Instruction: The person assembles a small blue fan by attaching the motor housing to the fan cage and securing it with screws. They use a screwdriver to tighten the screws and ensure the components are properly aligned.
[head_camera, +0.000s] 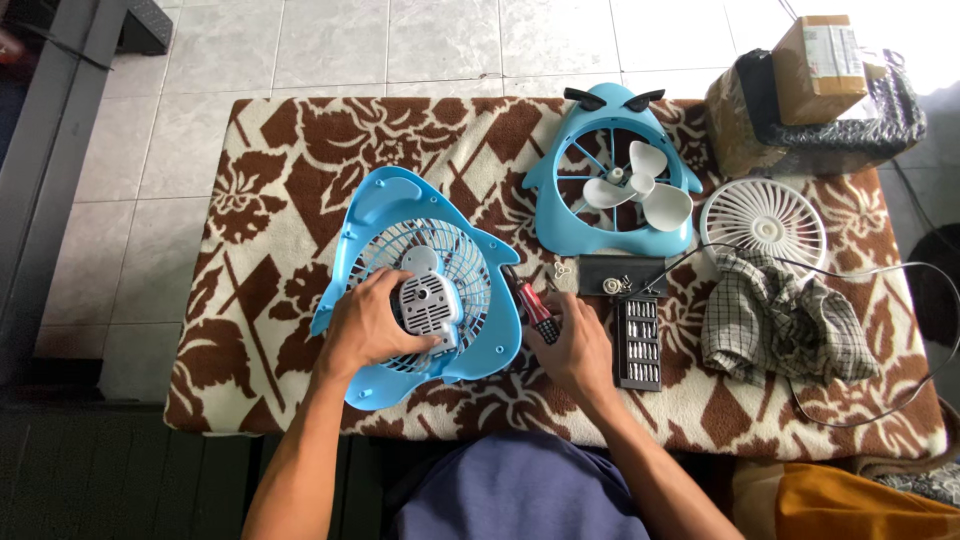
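Closest to the person, both bare forearms reach out over a brown-and-cream floral cloth (270, 250) covering the low table. The left hand (372, 325) lies flat on the back of a light blue plastic fan housing (385, 215) with a round grille, fingers spread and curled around the grey vented motor casing (430, 308) at its centre, thumb pressing along the casing's lower edge. Just beside it, the right hand (580, 345) rests on the cloth with its fingers closed around a red-and-black handled screwdriver (530, 303), the tip angled up toward the housing's right rim. Touching that hand's outer side lies a black case of screwdriver bits (640, 342), opened, with a small black tray of loose screws (620, 275) above it. To the right, a crumpled checked grey cloth (775, 315) sits with a thin black cable (900, 330) looping round it. Farther off, a second blue fan frame with a white three-blade propeller (615, 180) lies flat, and a white round fan grille (765, 218) beside it. At the far corner stands a dark basket (890, 120) bearing a brown cardboard box (818, 65).
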